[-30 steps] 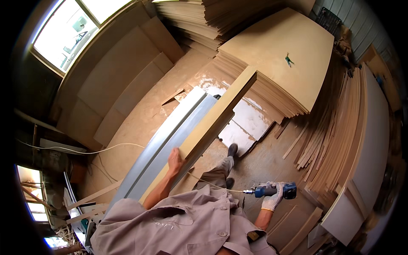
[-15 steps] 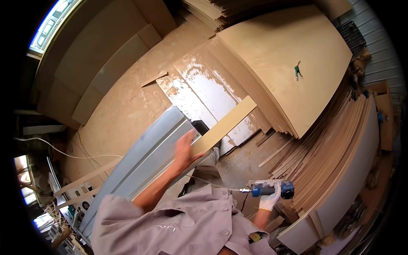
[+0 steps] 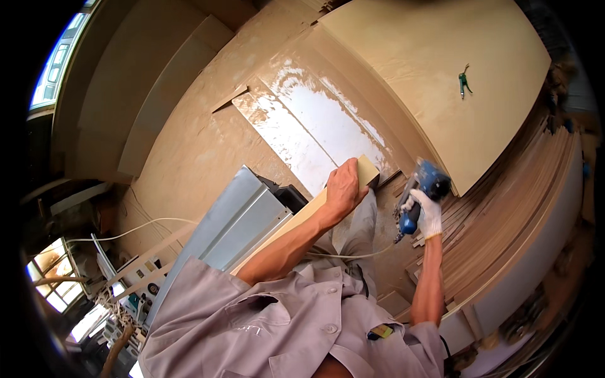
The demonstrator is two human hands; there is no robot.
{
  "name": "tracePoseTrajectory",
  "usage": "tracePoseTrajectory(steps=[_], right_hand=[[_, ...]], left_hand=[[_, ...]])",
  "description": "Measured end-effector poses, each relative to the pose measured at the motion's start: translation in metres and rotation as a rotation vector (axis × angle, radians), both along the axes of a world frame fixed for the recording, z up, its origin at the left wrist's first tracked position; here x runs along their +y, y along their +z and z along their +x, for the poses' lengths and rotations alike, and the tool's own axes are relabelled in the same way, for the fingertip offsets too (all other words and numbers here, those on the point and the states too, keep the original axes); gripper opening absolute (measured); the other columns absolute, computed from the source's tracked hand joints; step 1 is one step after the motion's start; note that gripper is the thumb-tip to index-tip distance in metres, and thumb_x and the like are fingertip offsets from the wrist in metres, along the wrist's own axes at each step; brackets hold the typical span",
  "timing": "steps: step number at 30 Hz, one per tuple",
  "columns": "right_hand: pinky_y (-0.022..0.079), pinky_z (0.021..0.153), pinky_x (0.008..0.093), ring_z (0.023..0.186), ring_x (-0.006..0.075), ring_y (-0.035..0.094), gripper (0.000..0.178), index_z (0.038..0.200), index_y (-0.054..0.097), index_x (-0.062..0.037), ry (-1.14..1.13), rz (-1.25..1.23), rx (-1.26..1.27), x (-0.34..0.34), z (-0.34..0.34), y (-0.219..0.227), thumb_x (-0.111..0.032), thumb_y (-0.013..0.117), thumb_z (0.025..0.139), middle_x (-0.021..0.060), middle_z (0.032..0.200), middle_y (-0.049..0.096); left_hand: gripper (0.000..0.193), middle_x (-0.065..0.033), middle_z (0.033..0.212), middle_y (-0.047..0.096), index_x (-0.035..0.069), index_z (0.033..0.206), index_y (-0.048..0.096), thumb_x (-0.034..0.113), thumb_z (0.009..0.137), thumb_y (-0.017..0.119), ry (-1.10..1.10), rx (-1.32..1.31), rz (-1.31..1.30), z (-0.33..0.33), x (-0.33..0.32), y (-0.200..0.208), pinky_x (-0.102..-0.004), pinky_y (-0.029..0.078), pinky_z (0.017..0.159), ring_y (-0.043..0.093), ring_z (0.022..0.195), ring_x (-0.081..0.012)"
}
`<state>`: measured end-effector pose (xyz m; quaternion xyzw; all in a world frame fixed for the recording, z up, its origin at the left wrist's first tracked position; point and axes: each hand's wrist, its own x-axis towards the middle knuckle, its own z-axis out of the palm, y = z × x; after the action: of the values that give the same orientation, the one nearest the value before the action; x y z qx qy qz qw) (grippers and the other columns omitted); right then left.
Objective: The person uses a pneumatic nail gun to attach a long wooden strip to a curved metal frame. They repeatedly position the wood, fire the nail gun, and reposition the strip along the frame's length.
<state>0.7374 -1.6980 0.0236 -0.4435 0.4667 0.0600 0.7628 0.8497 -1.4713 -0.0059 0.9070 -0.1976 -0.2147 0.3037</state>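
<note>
My left hand (image 3: 343,190), bare, is closed around a long pale wooden board (image 3: 367,171) near its far end. The board runs along the right side of a grey metal machine bed (image 3: 239,217). To the right, my right hand (image 3: 428,213) wears a white glove with a yellow cuff. Its fingers wrap the handle of a blue air nail gun (image 3: 435,181), held up off the board with its head uppermost. A pale air hose (image 3: 353,256) runs from the lower end of the handle across my front.
A tall stack of wide panels (image 3: 447,57) stands ahead to the right, with a green air blow gun (image 3: 464,83) on top. Many thin strips (image 3: 504,201) lie at my right. White panels (image 3: 296,126) rest on the dusty floor. Large sheets (image 3: 126,82) lean at the far left.
My left hand has slid forward and right along the board to its far end. My right hand has lifted the nail gun and turned it from lying sideways to upright.
</note>
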Motion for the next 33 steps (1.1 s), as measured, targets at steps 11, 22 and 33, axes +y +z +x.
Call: tracePoseTrajectory(steps=[11,22,33], right_hand=[[0.051,0.053,0.0320,0.056,0.0152,0.060,0.012,0.093,0.062,-0.0020,0.854,0.132,0.163,-0.015,0.120,-0.035,-0.003,0.071,0.086,0.0045,0.069,0.062],[0.055,0.060,0.0329,0.062,0.0132,0.063,0.020,0.096,0.063,0.0001,1.162,-0.031,0.066,-0.019,0.109,-0.044,-0.008,0.075,0.082,0.0060,0.074,0.067],[0.054,0.058,0.0303,0.060,0.0129,0.065,0.014,0.088,0.065,-0.0006,1.127,0.017,0.229,-0.017,0.108,-0.033,-0.006,0.077,0.084,0.0042,0.070,0.067]], left_hand=[[0.090,-0.0218,0.139,0.058,-0.002,0.139,0.046,0.011,0.062,0.091,0.147,-0.066,0.019,-0.014,-0.002,0.019,-0.0455,0.045,0.105,0.058,0.126,-0.0368],[0.091,-0.0200,0.133,0.062,-0.001,0.134,0.051,0.008,0.054,0.093,0.289,-0.022,0.068,-0.010,-0.023,0.025,-0.0445,0.046,0.105,0.060,0.124,-0.0365],[0.061,-0.0187,0.127,0.062,-0.003,0.130,0.054,0.005,0.073,0.073,0.304,-0.136,0.113,-0.013,-0.027,0.018,-0.0434,0.045,0.105,0.060,0.121,-0.0328]])
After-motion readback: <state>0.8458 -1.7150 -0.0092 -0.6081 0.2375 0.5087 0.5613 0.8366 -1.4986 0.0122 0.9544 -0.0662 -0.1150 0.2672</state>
